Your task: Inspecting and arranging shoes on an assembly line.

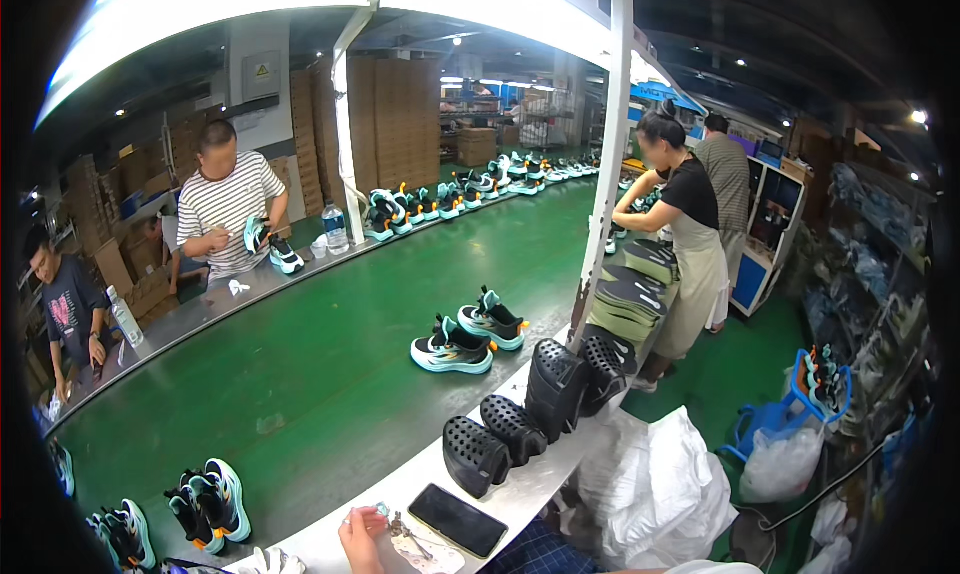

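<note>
My left hand [362,540] comes up from the lower edge over the pale bench ledge [330,514]. Its fingertips are closed on a small light-blue piece [382,510], too small to name. Right beside the hand lie some small metal items [405,534] on a whitish patterned piece. Just past them a black phone [458,520] rests face up. My right hand does not show; only a sliver of skin is seen at the bottom rim.
Black perforated clogs [476,454] line the ledge near a white post [608,154]. A green conveyor belt [300,374] carries teal-and-black sneakers [452,349]. Co-workers stand across the belt and at the right. White sacking [660,484] and a blue basket [820,384] are at the right.
</note>
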Demonstrator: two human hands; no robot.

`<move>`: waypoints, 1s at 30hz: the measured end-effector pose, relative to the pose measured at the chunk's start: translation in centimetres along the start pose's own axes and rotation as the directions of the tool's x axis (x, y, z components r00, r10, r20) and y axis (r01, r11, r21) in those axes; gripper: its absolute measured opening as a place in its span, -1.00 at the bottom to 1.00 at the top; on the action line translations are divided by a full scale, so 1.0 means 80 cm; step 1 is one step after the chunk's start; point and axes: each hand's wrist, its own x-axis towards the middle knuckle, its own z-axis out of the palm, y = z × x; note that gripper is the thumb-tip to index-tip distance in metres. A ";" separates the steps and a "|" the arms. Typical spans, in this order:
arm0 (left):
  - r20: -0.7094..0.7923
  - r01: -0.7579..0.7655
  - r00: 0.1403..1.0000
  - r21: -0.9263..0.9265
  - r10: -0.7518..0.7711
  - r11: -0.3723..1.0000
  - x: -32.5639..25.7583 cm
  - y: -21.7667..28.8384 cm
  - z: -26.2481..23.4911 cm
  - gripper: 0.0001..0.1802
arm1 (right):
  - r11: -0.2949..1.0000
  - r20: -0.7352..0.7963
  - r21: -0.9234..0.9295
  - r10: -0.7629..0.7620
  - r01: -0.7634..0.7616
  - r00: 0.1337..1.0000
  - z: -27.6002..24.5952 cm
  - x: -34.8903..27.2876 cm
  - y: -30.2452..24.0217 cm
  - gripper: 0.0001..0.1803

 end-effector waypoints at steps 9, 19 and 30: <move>-0.049 0.021 0.999 -0.051 -0.023 0.998 0.014 -0.020 -0.015 -0.61 | 0.998 -0.006 -0.060 0.017 -0.018 1.000 0.004 0.001 0.001 -0.83; 0.069 -0.095 0.993 0.016 0.093 0.995 0.008 -0.021 -0.013 -0.60 | 0.999 -0.024 -0.037 0.039 -0.040 0.999 0.000 0.002 -0.004 -0.81; 0.005 0.007 1.000 -0.020 -0.007 1.000 0.014 -0.027 -0.017 -0.58 | 1.000 -0.117 0.005 0.012 -0.012 0.993 0.008 -0.002 0.006 -0.81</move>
